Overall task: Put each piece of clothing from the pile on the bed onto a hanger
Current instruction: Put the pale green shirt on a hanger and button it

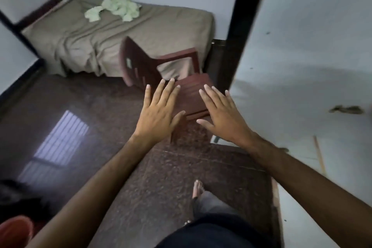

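**Reaching Toward the Pile, Nothing Yet Held**

Reaching forward, the left hand (159, 110) and right hand (223, 115) are held flat, fingers straight, nothing grasped. A maroon chair (161, 70) is seen just beyond them. Farther off, the pale green clothing pile (116, 7) is heaped on the bed (141, 32). Soft, light, limp fabric is judged likely; shoulders or collar are best taken.

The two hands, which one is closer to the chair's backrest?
The left hand: its fingertips overlap the chair backrest's lower edge, while the right hand hovers over the seat's front.
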